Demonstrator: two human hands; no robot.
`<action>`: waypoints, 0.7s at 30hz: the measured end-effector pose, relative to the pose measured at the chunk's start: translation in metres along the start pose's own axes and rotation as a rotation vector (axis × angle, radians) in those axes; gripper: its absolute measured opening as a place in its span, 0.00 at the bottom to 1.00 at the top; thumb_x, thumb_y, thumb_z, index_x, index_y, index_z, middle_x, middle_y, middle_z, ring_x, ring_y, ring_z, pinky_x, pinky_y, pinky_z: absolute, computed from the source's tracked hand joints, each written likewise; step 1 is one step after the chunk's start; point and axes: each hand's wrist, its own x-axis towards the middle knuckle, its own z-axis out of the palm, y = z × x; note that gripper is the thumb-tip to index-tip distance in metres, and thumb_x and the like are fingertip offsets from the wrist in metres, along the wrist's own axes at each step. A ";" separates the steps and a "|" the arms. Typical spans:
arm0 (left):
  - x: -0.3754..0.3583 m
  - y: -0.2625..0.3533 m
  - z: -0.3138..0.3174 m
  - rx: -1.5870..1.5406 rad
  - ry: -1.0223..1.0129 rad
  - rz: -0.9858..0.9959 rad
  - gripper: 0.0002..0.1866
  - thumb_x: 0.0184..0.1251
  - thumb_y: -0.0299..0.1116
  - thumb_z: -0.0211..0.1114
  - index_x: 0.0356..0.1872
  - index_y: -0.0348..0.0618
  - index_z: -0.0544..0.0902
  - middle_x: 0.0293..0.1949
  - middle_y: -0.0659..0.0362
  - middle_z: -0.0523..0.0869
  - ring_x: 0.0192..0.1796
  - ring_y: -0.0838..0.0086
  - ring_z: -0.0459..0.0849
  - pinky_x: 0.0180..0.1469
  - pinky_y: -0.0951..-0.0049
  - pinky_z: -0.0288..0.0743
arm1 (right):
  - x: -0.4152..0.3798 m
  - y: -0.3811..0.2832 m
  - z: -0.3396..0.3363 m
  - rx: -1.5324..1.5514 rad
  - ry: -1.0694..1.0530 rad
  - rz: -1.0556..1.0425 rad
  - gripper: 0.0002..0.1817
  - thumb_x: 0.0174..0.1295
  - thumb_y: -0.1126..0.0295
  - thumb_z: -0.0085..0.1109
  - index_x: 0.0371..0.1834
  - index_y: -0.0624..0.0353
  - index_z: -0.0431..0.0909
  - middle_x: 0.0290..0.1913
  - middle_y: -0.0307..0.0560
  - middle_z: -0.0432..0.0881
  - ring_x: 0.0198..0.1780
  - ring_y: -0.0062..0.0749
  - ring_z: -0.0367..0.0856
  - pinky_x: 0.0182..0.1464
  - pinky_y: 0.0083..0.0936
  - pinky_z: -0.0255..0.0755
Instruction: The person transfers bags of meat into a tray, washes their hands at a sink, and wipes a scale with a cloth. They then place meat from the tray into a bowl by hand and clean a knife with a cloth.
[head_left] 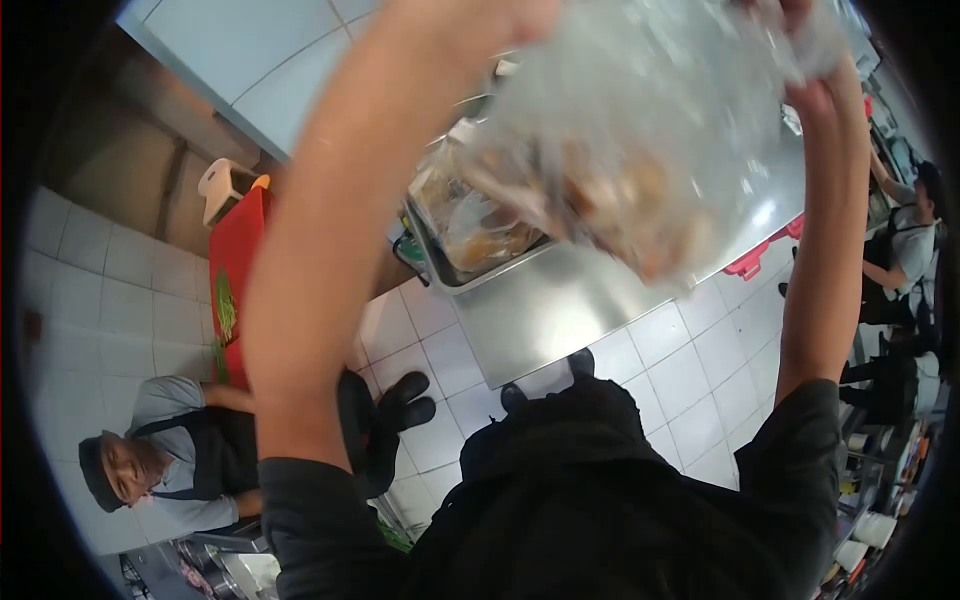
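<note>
A clear plastic bag [650,110] hangs raised over the steel table, blurred by motion, with brownish and pale food pieces low in it that I cannot identify. My right hand [805,60] is closed on the bag's upper right side. At the top edge of the view, my left hand [525,18] is at the bag's upper left, its fingers partly cut off and smeared; the bag spans between both hands. Beneath the bag, to the left, a metal tray [455,284] holds more plastic-wrapped food [490,235].
The steel table [540,320] has a corner near my feet. At left, a co-worker [190,440] stands by a red board [237,270] with green stalks [224,305]. A pink-red container [746,262] sits under the table's right edge. Other people [910,240] work at far right.
</note>
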 end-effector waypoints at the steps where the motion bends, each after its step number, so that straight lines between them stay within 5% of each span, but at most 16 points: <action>1: -0.006 -0.015 0.016 -0.091 -0.039 -0.047 0.11 0.66 0.28 0.42 0.29 0.40 0.74 0.19 0.61 0.70 0.18 0.77 0.68 0.20 0.75 0.69 | -0.020 -0.008 -0.006 -0.227 0.092 0.038 0.04 0.59 0.73 0.50 0.29 0.59 0.75 0.25 0.42 0.74 0.27 0.22 0.73 0.26 0.26 0.73; 3: -0.013 -0.057 0.049 -0.259 -0.109 -0.142 0.09 0.64 0.29 0.48 0.30 0.39 0.75 0.21 0.61 0.73 0.23 0.75 0.71 0.23 0.73 0.69 | -0.043 -0.006 -0.042 0.022 0.189 0.183 0.10 0.66 0.63 0.50 0.29 0.54 0.73 0.20 0.31 0.71 0.19 0.13 0.68 0.19 0.14 0.64; 4: -0.014 -0.078 0.066 -0.344 -0.140 -0.192 0.08 0.62 0.30 0.50 0.30 0.38 0.76 0.23 0.61 0.74 0.25 0.74 0.73 0.25 0.72 0.70 | -0.058 -0.009 -0.055 -0.095 0.244 0.172 0.09 0.65 0.63 0.51 0.29 0.53 0.73 0.22 0.29 0.71 0.19 0.11 0.69 0.20 0.12 0.66; 5: -0.012 -0.098 0.084 -0.429 -0.171 -0.243 0.08 0.61 0.30 0.53 0.31 0.37 0.77 0.24 0.61 0.75 0.28 0.73 0.74 0.26 0.71 0.70 | -0.069 -0.012 -0.081 -0.015 0.181 0.222 0.08 0.65 0.64 0.53 0.31 0.53 0.74 0.22 0.30 0.72 0.19 0.14 0.71 0.21 0.12 0.67; 7: -0.001 -0.127 0.122 0.316 -0.345 0.020 0.09 0.62 0.32 0.52 0.31 0.38 0.77 0.22 0.61 0.74 0.25 0.75 0.72 0.24 0.71 0.66 | -0.089 -0.011 -0.104 -0.184 0.266 0.177 0.07 0.63 0.65 0.54 0.33 0.54 0.75 0.24 0.32 0.73 0.21 0.15 0.72 0.22 0.13 0.68; 9: 0.007 -0.160 0.178 -0.219 -0.134 -0.319 0.10 0.62 0.33 0.53 0.29 0.37 0.77 0.20 0.59 0.73 0.24 0.76 0.73 0.25 0.69 0.66 | -0.107 -0.007 -0.128 -0.176 0.307 0.202 0.07 0.63 0.65 0.54 0.35 0.56 0.75 0.26 0.33 0.74 0.23 0.16 0.73 0.24 0.13 0.69; 13: 0.034 -0.212 0.227 -0.040 -0.158 -0.329 0.12 0.60 0.35 0.55 0.27 0.36 0.77 0.19 0.57 0.74 0.25 0.77 0.74 0.28 0.68 0.67 | -0.109 0.008 -0.127 -0.223 0.674 0.234 0.06 0.65 0.68 0.49 0.37 0.58 0.74 0.24 0.30 0.71 0.26 0.13 0.68 0.27 0.12 0.60; 15: 0.059 -0.236 0.247 0.136 -0.223 -0.336 0.14 0.59 0.38 0.55 0.33 0.35 0.79 0.30 0.46 0.82 0.33 0.62 0.81 0.35 0.60 0.72 | -0.110 0.023 -0.180 -0.277 0.549 0.251 0.08 0.65 0.67 0.49 0.29 0.56 0.70 0.21 0.31 0.67 0.20 0.14 0.60 0.22 0.14 0.54; 17: 0.084 -0.284 0.268 0.193 -0.245 -0.258 0.15 0.58 0.38 0.55 0.34 0.36 0.80 0.31 0.47 0.83 0.33 0.62 0.82 0.36 0.62 0.73 | -0.107 0.038 -0.189 -0.254 0.587 0.258 0.10 0.65 0.67 0.50 0.26 0.55 0.67 0.18 0.32 0.65 0.16 0.14 0.57 0.18 0.14 0.52; 19: 0.096 -0.301 0.282 0.256 -0.254 -0.175 0.15 0.57 0.39 0.56 0.35 0.36 0.81 0.33 0.47 0.83 0.33 0.62 0.83 0.36 0.64 0.74 | -0.102 0.065 -0.204 -0.206 0.633 0.208 0.10 0.65 0.68 0.49 0.26 0.57 0.66 0.19 0.36 0.67 0.17 0.17 0.60 0.20 0.16 0.56; 21: 0.097 -0.310 0.287 0.159 -0.287 -0.246 0.11 0.52 0.37 0.61 0.29 0.39 0.83 0.27 0.53 0.84 0.29 0.72 0.80 0.35 0.68 0.73 | -0.103 0.093 -0.214 -0.229 0.682 0.170 0.10 0.65 0.69 0.48 0.26 0.60 0.66 0.20 0.39 0.69 0.18 0.21 0.64 0.22 0.18 0.61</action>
